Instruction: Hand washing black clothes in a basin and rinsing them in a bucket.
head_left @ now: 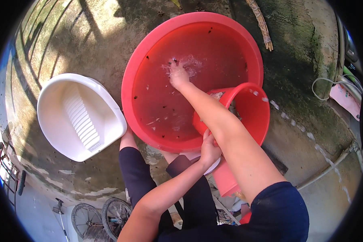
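Mid-rinse: the right hand [177, 76] swishes open-fingered in the red basin [149, 52] at upper centre, the left hand [209, 150] grips the tilted red bucket [256, 111], white washboard tub [56, 101] unused.

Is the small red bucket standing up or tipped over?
Tipped: the small red bucket leans over the big red basin, its mouth toward the water.

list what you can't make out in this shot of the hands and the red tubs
Head view only:
- Right hand: its fingers are under splashing water in the big red basin, so any grip is unclear.
- Left hand: the right forearm covers its fingers at the red bucket.
- Bucket contents: hidden by the forearm.
- Dark specks in the basin: too small to identify.
- White washboard tub: fully visible.
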Demonstrator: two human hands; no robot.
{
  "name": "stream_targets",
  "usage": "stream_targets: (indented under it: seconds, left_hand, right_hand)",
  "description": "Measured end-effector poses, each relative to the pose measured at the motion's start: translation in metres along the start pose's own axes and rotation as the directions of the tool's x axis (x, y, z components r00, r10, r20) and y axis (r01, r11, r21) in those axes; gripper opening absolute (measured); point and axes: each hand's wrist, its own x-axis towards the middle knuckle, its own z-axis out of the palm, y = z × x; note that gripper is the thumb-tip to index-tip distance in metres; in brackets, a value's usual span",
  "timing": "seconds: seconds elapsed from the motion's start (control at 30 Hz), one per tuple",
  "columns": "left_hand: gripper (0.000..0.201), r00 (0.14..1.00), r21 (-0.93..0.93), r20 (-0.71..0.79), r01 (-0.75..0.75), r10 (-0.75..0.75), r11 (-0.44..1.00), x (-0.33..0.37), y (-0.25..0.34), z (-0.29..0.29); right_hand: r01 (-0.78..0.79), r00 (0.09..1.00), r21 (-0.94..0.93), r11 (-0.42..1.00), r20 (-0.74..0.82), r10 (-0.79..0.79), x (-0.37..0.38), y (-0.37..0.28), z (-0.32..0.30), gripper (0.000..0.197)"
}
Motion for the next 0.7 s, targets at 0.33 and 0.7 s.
stream_targets:
  seconds: [0.33,0.7]
  left_hand:
    - [0.037,0.991,0.101,0.131,0.005,-0.018,0.995,0.004,0.026,0.007]
    - [0.05,0.984,0.134,0.119,0.118,-0.134,0.984,0.021,0.05,0.03]
  right_hand:
    - [-0.265,0.934,-0.238,0.934,-0.306,0.187,0.022,0.029,-0.016,0.024]
    - [-0.272,0.956,-0.171,0.947,-0.164,0.245,0.051,0.065,-0.035,0.022]
